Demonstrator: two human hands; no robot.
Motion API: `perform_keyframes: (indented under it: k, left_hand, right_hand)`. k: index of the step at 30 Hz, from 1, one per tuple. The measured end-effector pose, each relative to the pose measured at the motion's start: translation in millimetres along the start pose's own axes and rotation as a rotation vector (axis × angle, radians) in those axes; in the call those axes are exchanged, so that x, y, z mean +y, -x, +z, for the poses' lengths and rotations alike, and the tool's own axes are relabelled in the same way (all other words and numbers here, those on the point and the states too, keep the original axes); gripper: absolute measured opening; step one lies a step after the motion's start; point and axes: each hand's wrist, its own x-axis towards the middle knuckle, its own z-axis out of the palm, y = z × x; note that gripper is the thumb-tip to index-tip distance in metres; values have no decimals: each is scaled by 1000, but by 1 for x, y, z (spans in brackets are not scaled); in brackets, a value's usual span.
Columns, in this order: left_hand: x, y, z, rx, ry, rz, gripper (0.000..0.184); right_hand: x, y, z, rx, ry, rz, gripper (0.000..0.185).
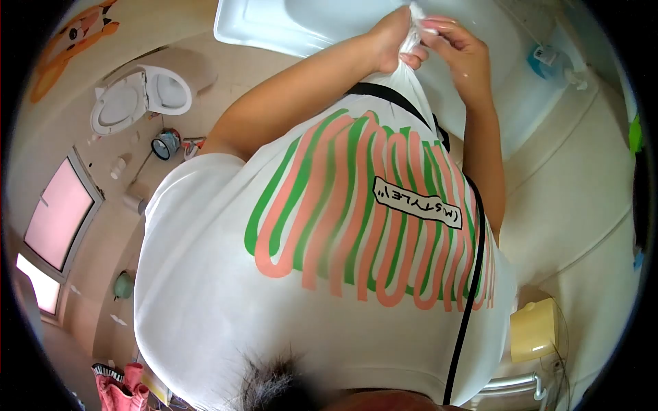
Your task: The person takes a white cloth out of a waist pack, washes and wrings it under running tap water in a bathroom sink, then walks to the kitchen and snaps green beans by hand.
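Observation:
A white shirt (205,274) with wavy green and pink stripes and a small text label fills the middle of the view, worn on the body. Its lower part is gathered into a narrow, twisted bunch at the top. My left hand (394,42) is closed around this bunch. Beside it on the right, my right hand (468,61) pinches the bunch's white end between thumb and fingers, and its skin looks wet. A black strap (473,274) crosses the shirt.
A white basin (257,31) lies beyond the hands, with a blue bottle (543,60) to the right. An open toilet (144,99) and a window (58,212) are on the left. Lower right is a yellow box (534,331); pink cloth (123,392) lies lower left.

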Motion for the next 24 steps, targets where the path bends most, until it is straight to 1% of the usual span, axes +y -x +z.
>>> perform_keyframes:
  k: [1, 2, 3, 4, 6, 7, 9, 10, 11, 12, 15, 16, 17, 19, 20, 23, 24]
  left_hand:
    - [0, 0, 0, 35, -22, 6, 36]
    - [0, -2, -1, 67, -46, 9, 34]
    - [1, -5, 0, 97, -69, 11, 31]
    - [-1, -5, 0, 23, -102, 24, 26]
    - [1, -4, 6, 5, -221, 32, 23]
    - [0, -2, 7, 3, -277, 35, 22]
    - [-1, -12, -6, -82, -200, -19, 22]
    - [0, -14, -10, -124, -163, -36, 23]
    - [-1, -14, -12, -97, -173, -15, 23]
    - [-2, -12, -14, -69, -184, 4, 23]
    - [-2, -10, -5, 8, -209, 35, 23]
    - [1, -9, 0, 25, -228, 39, 22]
    - [3, -9, 3, 41, -250, 45, 22]
    - [2, -6, 9, 32, -243, 127, 23]
    - [0, -6, 9, 29, -239, 171, 24]
    - [-5, -14, -2, 34, -223, 197, 30]
    - [-7, -19, -3, 89, -212, 203, 36]
  right_hand:
    - [0, 4, 7, -22, 59, -48, 23]
    - [-6, 3, 8, -85, 316, -186, 27]
    - [-9, 3, 18, 151, 441, -287, 19]
    - [-10, -1, 35, 392, 565, -389, 13]
    - [-2, -14, 25, 463, 566, -523, 9]
    - [15, -14, -5, 279, 443, -543, 8]
    - [30, -8, -27, 139, 40, -412, 11]
    - [30, -6, -27, 181, -232, -263, 21]
    - [27, -8, -26, 215, -502, -115, 33]
    - [22, -13, -23, 288, -397, 40, 38]
    - [23, -19, -7, 187, -317, 181, 40]
    - [17, -19, 3, 174, -282, 193, 50]
    - [19, -21, 9, 113, -345, 297, 53]
    - [22, -25, 21, -19, -465, 509, 60]
    - [13, -25, 28, -48, -613, 517, 59]
    - [13, -26, 37, 36, -644, 656, 51]
    - [8, -23, 35, -12, -708, 615, 46]
